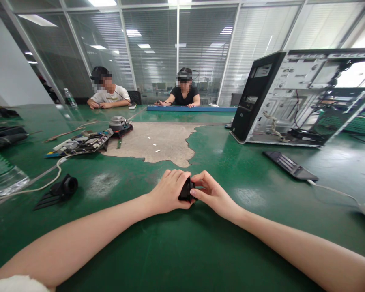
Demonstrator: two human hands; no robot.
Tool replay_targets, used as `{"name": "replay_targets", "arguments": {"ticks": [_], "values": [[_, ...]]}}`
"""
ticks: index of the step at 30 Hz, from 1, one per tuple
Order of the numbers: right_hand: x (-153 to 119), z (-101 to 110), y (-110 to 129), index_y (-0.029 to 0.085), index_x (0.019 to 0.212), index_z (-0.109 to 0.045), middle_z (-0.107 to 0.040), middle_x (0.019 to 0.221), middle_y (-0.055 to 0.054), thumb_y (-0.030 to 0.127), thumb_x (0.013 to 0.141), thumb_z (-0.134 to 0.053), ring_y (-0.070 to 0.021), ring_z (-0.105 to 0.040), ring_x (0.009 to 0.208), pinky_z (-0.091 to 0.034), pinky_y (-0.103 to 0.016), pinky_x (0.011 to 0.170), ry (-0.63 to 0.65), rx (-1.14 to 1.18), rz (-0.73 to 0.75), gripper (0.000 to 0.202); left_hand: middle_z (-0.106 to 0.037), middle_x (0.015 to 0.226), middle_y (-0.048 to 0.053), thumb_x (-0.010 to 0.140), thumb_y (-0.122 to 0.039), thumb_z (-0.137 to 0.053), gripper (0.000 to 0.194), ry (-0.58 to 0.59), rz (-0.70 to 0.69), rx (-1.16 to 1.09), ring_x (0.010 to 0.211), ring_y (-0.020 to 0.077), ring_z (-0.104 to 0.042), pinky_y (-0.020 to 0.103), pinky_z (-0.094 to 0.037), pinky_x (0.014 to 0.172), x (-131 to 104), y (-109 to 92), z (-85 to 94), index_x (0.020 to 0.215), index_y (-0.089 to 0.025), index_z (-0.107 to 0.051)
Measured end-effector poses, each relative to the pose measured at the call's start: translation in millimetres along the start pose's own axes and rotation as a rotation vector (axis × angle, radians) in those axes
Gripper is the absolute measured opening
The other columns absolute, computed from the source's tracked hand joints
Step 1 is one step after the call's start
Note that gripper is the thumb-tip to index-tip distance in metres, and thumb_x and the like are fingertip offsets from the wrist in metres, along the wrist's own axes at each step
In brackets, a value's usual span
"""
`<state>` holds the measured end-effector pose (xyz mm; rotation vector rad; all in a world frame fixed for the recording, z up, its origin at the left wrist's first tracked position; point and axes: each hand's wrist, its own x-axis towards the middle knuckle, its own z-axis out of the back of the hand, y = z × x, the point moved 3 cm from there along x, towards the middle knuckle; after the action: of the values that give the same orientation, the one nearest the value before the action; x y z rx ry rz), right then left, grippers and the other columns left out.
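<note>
Just over the green tabletop, a small black part is between my two hands; its exact kind is not clear. My left hand is wrapped round its left side, the fingers curled over the top and the thumb below. From the right, my right hand pinches the part's edge between thumb and forefinger. Much of the part is hidden behind my fingers. To the left lies a black plastic piece with a round collar and a slotted flat end.
An open computer case stands at the right, near a black slotted panel and a white cable. At the left are a circuit board, a cooler and a plastic bottle. Two people sit across the table.
</note>
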<state>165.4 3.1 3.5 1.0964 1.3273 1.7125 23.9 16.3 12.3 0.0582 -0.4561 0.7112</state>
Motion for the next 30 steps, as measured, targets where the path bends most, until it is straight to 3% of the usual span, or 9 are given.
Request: {"name": "replay_targets", "arguments": {"ticks": [5,12,15,20,25,30], "values": [[-0.6,0.8,-1.9,0.022,0.094,-0.043,-0.050,0.093,-0.002,0.031,0.076,-0.059,-0.0156,-0.053,0.089,-0.050,-0.031,0.071,0.016,-0.044,-0.019,0.026,-0.052,0.104,0.010,0.065,-0.039,-0.058,0.059,0.001,0.001,0.000,0.092,0.0267,-0.048,0.038,-0.034,0.076,0.1,0.3,0.7,0.114,-0.015,-0.036],[-2.5,0.7,-1.2,0.023,0.089,-0.046,-0.044,0.099,-0.002,0.025,0.075,-0.060,-0.0130,-0.051,0.088,-0.050,-0.028,0.074,0.019,-0.050,0.152,0.020,-0.053,0.103,0.010,0.064,-0.037,-0.059,0.058,0.012,0.007,0.008,0.092,0.0262,-0.048,0.037,-0.033,0.076,1.1,-0.3,0.4,0.112,-0.014,-0.037],[-1.3,1.0,-0.9,0.023,0.087,-0.046,-0.045,0.096,-0.001,0.028,0.077,-0.058,-0.0133,-0.052,0.085,-0.051,-0.027,0.069,0.009,-0.015,0.122,0.016,-0.053,0.102,0.009,0.065,-0.039,-0.058,0.056,0.000,0.013,0.008,0.091,0.0257,-0.048,0.036,-0.033,0.075,1.6,-1.0,0.1,0.111,-0.015,-0.037],[-0.8,2.7,-2.9,0.022,0.098,-0.044,-0.049,0.098,-0.003,0.028,0.077,-0.058,-0.0164,-0.050,0.094,-0.051,-0.031,0.073,-0.004,-0.077,0.022,0.027,-0.053,0.102,0.009,0.065,-0.039,-0.058,0.056,-0.002,0.008,0.003,0.091,0.0263,-0.048,0.037,-0.033,0.075,2.4,-1.6,-0.2,0.112,-0.016,-0.037],[-2.7,1.5,-2.1,0.022,0.096,-0.044,-0.049,0.095,-0.002,0.024,0.076,-0.059,-0.0166,-0.050,0.097,-0.050,-0.029,0.074,0.041,-0.102,0.085,0.024,-0.053,0.103,0.010,0.064,-0.036,-0.058,0.058,0.013,0.007,0.009,0.091,0.0269,-0.048,0.038,-0.033,0.075,1.9,-0.6,-0.6,0.113,-0.015,-0.036],[-2.6,0.9,1.1,0.022,0.091,-0.046,-0.046,0.095,-0.001,0.026,0.078,-0.056,-0.0138,-0.052,0.087,-0.051,-0.029,0.072,0.005,-0.060,0.119,0.017,-0.053,0.101,0.009,0.066,-0.038,-0.057,0.055,-0.001,0.008,0.014,0.091,0.0261,-0.048,0.037,-0.033,0.075,1.5,-1.2,0.0,0.111,-0.015,-0.038]]}}
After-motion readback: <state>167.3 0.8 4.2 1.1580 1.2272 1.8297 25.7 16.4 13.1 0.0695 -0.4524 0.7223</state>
